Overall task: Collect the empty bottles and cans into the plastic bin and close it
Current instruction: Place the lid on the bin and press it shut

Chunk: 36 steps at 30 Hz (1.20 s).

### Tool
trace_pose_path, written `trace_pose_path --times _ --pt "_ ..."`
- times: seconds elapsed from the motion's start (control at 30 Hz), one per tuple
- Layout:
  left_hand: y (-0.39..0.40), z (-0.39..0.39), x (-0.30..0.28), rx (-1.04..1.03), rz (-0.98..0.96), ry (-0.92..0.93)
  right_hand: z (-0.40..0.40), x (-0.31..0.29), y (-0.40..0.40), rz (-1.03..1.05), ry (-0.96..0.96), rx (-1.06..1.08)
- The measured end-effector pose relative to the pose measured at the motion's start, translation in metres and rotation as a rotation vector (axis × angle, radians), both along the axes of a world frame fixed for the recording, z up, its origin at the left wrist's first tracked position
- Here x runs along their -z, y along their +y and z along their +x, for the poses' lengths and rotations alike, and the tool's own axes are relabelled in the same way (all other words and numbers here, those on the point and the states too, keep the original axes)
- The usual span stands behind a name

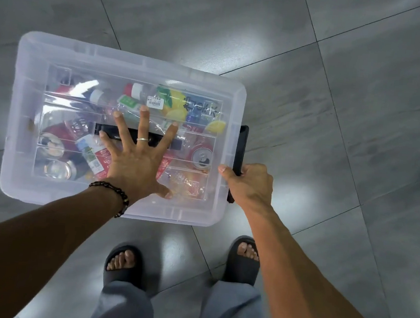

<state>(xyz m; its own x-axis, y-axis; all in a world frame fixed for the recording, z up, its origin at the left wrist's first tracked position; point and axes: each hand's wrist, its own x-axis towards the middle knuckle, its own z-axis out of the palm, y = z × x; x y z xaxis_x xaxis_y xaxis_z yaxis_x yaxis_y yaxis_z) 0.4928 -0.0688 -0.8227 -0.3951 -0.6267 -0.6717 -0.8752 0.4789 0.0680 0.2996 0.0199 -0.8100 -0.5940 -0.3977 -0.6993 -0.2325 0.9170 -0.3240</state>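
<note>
A clear plastic bin stands on the floor with its clear lid on top. Through the lid I see several empty bottles and cans lying packed inside. My left hand lies flat on the middle of the lid, fingers spread, over the lid's black handle. My right hand is closed around the black side latch at the bin's right end, thumb on the lid's edge.
The floor is grey tile with bright light reflections. My two feet in dark slides stand just in front of the bin, close to its near edge.
</note>
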Motion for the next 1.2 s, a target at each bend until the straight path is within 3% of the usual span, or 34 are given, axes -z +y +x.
trace_pose_path --times 0.37,0.47,0.6,0.67,0.97,1.2 --pt "-0.001 -0.003 0.005 -0.005 0.009 0.019 0.026 -0.012 -0.01 0.054 0.277 -0.185" --pt "-0.003 -0.001 0.005 -0.014 0.007 0.023 0.024 -0.009 -0.003 0.031 0.222 -0.126" --pt "-0.002 0.003 0.007 -0.017 -0.005 0.057 0.031 -0.013 0.019 0.008 -0.027 0.045" --pt "0.0 0.003 0.006 -0.018 -0.012 0.061 0.039 -0.012 0.026 0.029 -0.038 0.089" --pt "0.002 0.003 0.011 -0.006 -0.041 0.077 0.054 -0.008 0.024 0.058 0.248 -0.027" --pt "0.002 0.003 0.011 -0.011 -0.05 0.08 0.008 -0.008 0.009 0.191 0.066 -0.233"
